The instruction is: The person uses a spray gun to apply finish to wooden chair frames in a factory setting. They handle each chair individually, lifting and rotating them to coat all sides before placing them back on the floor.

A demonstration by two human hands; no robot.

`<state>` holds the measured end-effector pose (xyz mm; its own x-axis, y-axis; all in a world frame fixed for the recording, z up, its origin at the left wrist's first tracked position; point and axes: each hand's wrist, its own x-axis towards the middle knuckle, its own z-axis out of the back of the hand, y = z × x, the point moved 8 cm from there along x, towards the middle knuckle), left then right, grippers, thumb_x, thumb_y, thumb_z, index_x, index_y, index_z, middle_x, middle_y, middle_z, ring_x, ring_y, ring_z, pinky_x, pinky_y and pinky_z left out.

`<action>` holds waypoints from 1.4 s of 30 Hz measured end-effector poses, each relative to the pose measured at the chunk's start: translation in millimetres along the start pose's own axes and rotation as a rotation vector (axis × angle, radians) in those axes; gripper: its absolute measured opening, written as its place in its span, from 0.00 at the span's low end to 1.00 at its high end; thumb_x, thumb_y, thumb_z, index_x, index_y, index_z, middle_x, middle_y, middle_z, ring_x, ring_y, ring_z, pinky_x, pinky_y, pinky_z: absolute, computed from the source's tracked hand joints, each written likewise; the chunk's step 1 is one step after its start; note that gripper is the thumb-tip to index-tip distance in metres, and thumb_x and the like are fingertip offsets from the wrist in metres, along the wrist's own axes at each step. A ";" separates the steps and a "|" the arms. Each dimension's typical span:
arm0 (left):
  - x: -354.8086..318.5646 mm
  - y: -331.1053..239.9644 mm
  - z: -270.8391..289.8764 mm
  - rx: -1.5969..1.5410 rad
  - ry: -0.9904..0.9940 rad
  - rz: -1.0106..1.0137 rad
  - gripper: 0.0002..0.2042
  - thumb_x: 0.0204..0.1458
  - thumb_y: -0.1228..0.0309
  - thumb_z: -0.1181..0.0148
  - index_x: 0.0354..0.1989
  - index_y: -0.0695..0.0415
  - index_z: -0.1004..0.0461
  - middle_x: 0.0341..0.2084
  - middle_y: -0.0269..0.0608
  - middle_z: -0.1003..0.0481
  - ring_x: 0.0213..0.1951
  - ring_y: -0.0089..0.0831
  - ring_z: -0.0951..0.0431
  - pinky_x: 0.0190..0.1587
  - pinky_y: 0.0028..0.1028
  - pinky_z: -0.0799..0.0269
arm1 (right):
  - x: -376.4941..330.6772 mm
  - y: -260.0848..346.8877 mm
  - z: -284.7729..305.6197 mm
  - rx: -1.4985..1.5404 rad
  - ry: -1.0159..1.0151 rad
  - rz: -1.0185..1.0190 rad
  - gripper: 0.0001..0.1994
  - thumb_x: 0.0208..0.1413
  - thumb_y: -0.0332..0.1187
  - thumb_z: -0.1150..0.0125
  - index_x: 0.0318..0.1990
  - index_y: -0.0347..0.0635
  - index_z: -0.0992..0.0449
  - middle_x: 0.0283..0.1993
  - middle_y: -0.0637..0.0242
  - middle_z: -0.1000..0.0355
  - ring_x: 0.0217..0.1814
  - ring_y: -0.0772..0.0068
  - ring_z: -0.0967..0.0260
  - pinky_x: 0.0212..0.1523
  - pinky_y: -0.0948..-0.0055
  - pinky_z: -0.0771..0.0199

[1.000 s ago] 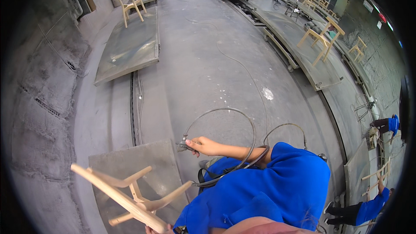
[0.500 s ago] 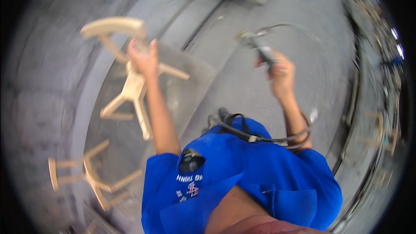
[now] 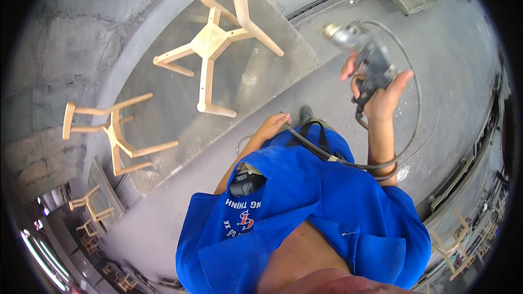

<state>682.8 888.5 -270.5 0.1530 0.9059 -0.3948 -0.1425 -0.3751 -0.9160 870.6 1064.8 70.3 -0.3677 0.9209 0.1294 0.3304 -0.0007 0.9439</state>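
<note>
lying on a grey platform (image 3: 163, 147) at far left is a wooden chair frame (image 3: 111, 130), with another chair frame (image 3: 215, 41) just right. the left hand (image 3: 269, 128) hangs loose, empty, fingers apart. the right hand (image 3: 378, 95) is clamped around a grey power tool (image 3: 362, 54), raised, its hose (image 3: 414, 103) looping beside.

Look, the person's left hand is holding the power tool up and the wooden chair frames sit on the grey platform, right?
Not quite. The head view shows the right hand holding the power tool up; the left hand is down by the blue shirt. The wooden chair frames do sit on the grey platform.
</note>
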 end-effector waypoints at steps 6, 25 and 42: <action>-66.6 1.1 17.8 0.115 -0.402 0.055 0.28 0.66 0.52 0.59 0.28 0.65 0.25 0.28 0.56 0.24 0.35 0.48 0.24 0.41 0.40 0.33 | 55.8 -118.9 50.0 0.239 -0.182 -0.360 0.46 0.61 0.74 0.76 0.39 0.35 0.26 0.26 0.64 0.28 0.25 0.72 0.28 0.16 0.80 0.43; -282.8 29.0 -41.7 0.843 -0.912 0.516 0.17 0.62 0.54 0.49 0.41 0.54 0.20 0.23 0.52 0.22 0.27 0.55 0.23 0.32 0.51 0.30 | 24.3 -367.4 110.1 -0.922 -0.010 -0.523 0.34 0.60 0.63 0.45 0.39 0.30 0.21 0.30 0.52 0.22 0.32 0.58 0.21 0.33 0.60 0.24; -305.3 62.4 124.3 0.134 -0.494 0.162 0.31 0.61 0.47 0.57 0.21 0.63 0.22 0.21 0.59 0.24 0.31 0.58 0.23 0.39 0.48 0.32 | -69.1 -78.6 -235.7 -1.514 0.088 0.449 0.16 0.58 0.42 0.34 0.43 0.37 0.21 0.37 0.48 0.21 0.39 0.46 0.22 0.38 0.55 0.22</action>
<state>505.6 613.0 -198.3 -0.3555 0.8350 -0.4200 -0.2544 -0.5188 -0.8161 665.1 909.4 58.8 -0.5475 0.7144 0.4357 -0.6970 -0.6775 0.2350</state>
